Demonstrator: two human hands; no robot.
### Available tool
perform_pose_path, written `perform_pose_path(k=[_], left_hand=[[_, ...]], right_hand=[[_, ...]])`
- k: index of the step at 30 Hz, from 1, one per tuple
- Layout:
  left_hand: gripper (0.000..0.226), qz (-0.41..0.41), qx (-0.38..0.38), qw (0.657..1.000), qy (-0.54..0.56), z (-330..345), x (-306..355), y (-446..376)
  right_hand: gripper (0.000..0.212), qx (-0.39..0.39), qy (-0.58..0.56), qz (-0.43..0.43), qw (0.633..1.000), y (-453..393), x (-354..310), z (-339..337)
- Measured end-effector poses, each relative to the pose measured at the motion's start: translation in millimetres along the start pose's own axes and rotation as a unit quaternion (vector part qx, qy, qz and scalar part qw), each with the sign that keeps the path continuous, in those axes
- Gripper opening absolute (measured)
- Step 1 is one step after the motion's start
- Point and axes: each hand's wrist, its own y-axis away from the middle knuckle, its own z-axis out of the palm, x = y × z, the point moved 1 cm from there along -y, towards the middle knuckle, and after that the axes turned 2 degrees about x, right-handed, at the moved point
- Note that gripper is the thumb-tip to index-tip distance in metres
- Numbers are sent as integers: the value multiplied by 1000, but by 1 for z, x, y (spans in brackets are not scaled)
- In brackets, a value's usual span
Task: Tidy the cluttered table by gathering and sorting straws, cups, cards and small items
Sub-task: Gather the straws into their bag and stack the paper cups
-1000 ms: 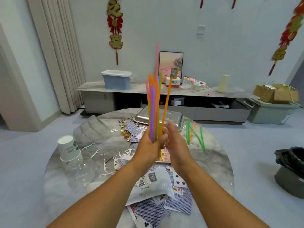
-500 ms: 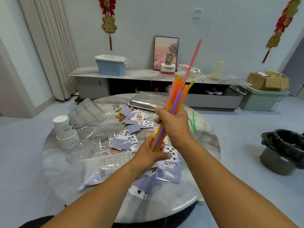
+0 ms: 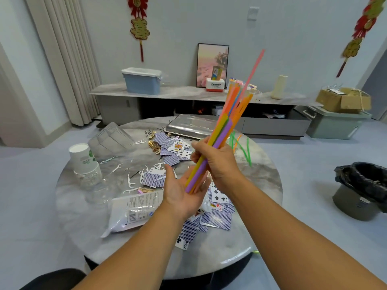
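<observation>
Straws (image 3: 225,130) stand in a tilted bundle above the table (image 3: 259,185), leaning up to the right. The right hand (image 3: 217,162) is wrapped around their lower part, fingers curled tight. The left hand (image 3: 184,191) lies flat and open, palm up, under the bundle's bottom ends, which touch it. Below lie cards (image 3: 215,220) and a packet (image 3: 134,212); cups (image 3: 83,162) stand stacked at the left, green straws (image 3: 247,149) at the right.

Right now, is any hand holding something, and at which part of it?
The right hand grips the bundle of coloured plastic straws around its lower part. The open left hand touches only the bundle's bottom ends with its palm.
</observation>
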Motion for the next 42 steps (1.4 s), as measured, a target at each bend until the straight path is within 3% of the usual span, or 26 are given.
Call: perform_pose_path(k=[5,7,8,9,10,11,13,15,16,17,21,22,24,27,30,32,36,39,42], left_hand=[[100,19,-4,997,-74,5,8,-10],[80,67,27,985,-157,-1,12,-15],[63,112,61,958,-258,-6,14,-16],[42,164,97,904,-383,-12,18,-17],[36,205,104,836,-499,-19,22,-17],[51,220,82,772,-591,-27,24,-19],[80,166,13,651,-741,-42,25,-27],[113,105,-11,469,-877,-46,20,-39],[127,94,-10,407,-908,-47,16,-43],[135,84,-12,372,-924,-45,12,-48],[137,79,-1,308,-948,-44,1,-66],[135,82,10,303,-949,-43,1,-69],[128,107,32,337,-935,-38,7,-70],[110,166,36,431,-886,-22,28,-65],[91,172,-5,545,-820,-3,59,-50],[76,178,-33,604,-777,7,77,-37],[67,219,-63,644,-730,14,96,-15],[75,221,-89,672,-701,11,99,-4],[86,227,-92,679,-692,8,100,2]], right_hand=[[20,-3,11,11,1000,-2,9,0],[23,26,15,1,1000,-8,7,-4],[24,44,14,-5,999,-12,7,-9],[24,66,15,-8,998,-17,5,-14],[23,90,19,-8,996,-22,4,-21],[23,113,25,-5,993,-26,3,-28],[23,146,36,4,989,-33,5,-42],[23,157,39,15,987,-39,11,-52],[23,157,39,22,987,-41,13,-54],[22,155,38,29,987,-42,15,-56],[22,137,6,58,989,-51,22,-61],[21,133,-10,67,989,-53,23,-62],[20,129,-48,88,987,-55,24,-65],[19,135,-146,127,972,-58,22,-66],[26,140,-266,165,939,-59,15,-60],[30,128,-333,181,916,-58,9,-51],[21,85,-392,181,898,-48,3,-22],[21,56,-410,165,895,-40,-3,1],[21,61,-389,128,910,-37,-9,13]])
